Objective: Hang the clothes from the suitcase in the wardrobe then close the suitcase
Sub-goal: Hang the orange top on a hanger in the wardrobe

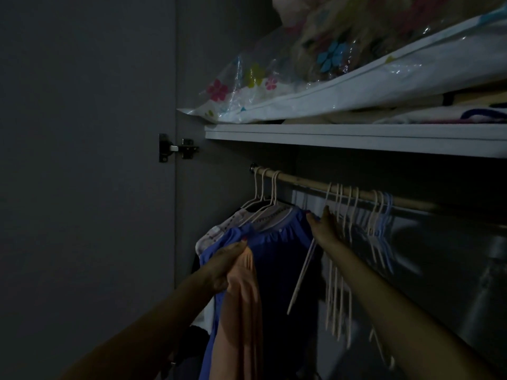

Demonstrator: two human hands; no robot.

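I look into a dim wardrobe. A wooden rail (307, 182) runs under a white shelf (356, 138). My left hand (225, 266) grips the top of a peach garment (241, 311) that hangs down in front of a blue garment (277, 248) on a hanger at the rail's left end. My right hand (325, 227) reaches up among several empty white hangers (343, 215), fingers extended, touching one. A loose white hanger (303, 272) slants down below that hand. The suitcase is out of view.
A patterned light garment (219, 229) hangs leftmost behind the blue one. Above the shelf lies a flowered plastic storage bag (301, 78) with folded textiles beside it. The open wardrobe door (82, 187) with its hinge (175, 148) stands at left.
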